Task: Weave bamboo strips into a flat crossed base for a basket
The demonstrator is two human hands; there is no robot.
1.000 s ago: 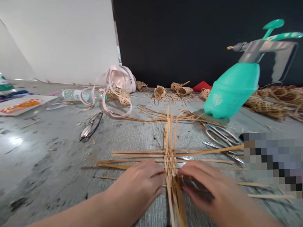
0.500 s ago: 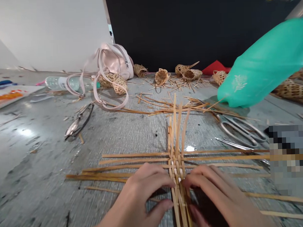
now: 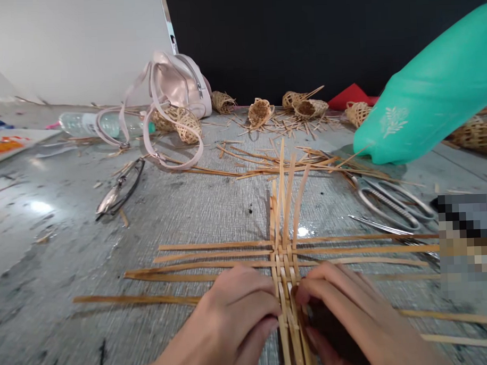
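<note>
A narrow lattice of woven bamboo strips lies on the table in front of me, its upright strips fanning out at the far end. Thin crosswise strips stick out on both sides. My left hand is closed at the lattice's left edge, thumb and fingers pinched together on a crosswise strip, whose grip point is hidden by the fingers. On the right edge, my right hand has its fingers curled against the weave, with the thumb lower down. Its palm side is in shadow.
Scissors and metal tweezers lie to the right, near a green bottle. Eyeglasses rest on the left. Farther back are loose strips, a pink bag, a clear bottle and small woven baskets.
My left thumb has closed up against the fingers. A crosswise strip on the left now reaches farther out to the left. My right hand stays at the right edge, and the view has shifted slightly.
</note>
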